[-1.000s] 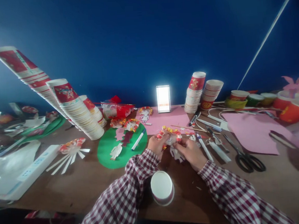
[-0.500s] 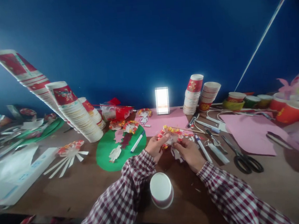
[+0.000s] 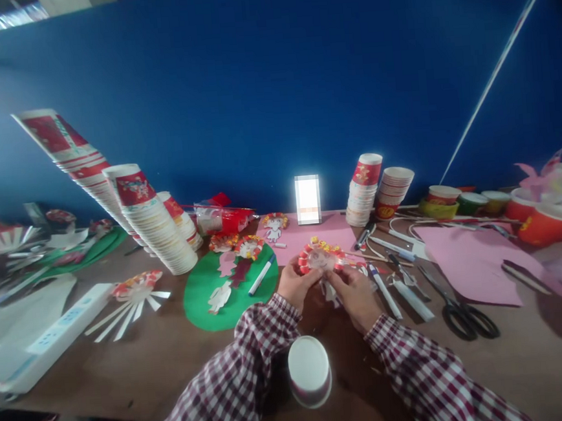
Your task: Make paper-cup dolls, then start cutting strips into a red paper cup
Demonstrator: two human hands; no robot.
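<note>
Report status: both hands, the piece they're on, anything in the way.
Left hand and right hand both gripping. Red-rimmed paper piece pinched along its lower part. Paper cup on the near side, touching neither hand.

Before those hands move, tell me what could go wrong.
The paper cup stands between the forearms, so the left sleeve could knock it. The paper craft piece, pinched by the left hand and right hand, might crease or tear if pulled. The right sleeve might brush the scissors if it swings outward.
</note>
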